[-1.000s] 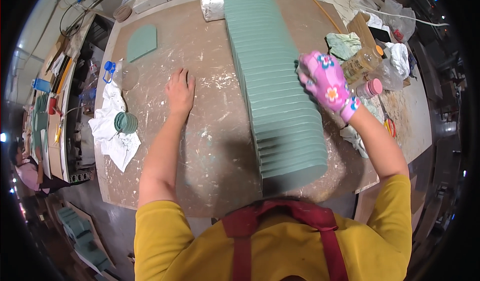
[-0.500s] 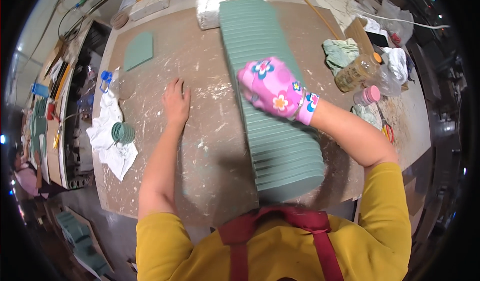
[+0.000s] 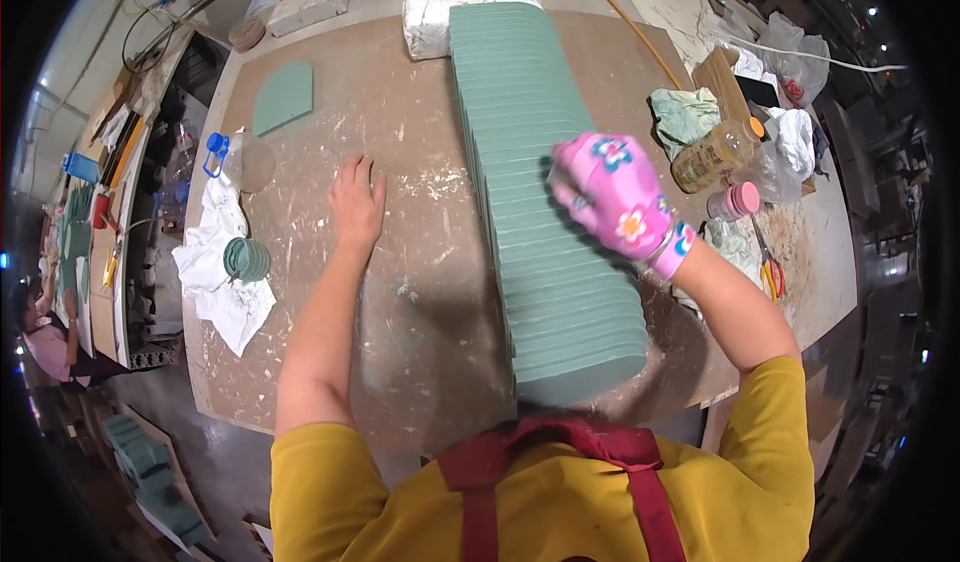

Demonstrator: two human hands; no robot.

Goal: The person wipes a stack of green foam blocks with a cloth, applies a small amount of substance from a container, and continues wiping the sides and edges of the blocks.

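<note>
A long row of pale green, round-ended sheets [image 3: 515, 102], overlapping one another, runs from near my body to the far side of the board [image 3: 400, 242]. My right hand [image 3: 615, 197], in a pink flowered glove, is curled closed over the right edge of the row, slightly blurred. A dark edge shows at its fingers, but what they hold is hidden. To the left of the row, my bare left hand [image 3: 357, 205] lies flat on the board with fingers stretched out, holding nothing. The row's far end rests against a white-wrapped block [image 3: 426, 24].
A single green arched piece [image 3: 285, 99] lies at far left. Nearer are a blue-capped bottle [image 3: 240, 165], a white cloth [image 3: 225, 307] and a green ribbed roll [image 3: 246, 259]. At right stand an orange-capped bottle [image 3: 715, 154], a pink-lidded jar [image 3: 733, 202] and scissors [image 3: 771, 267].
My right hand has moved right, from the middle of the green row to its right edge, still closed. My left hand stays flat on the board.
</note>
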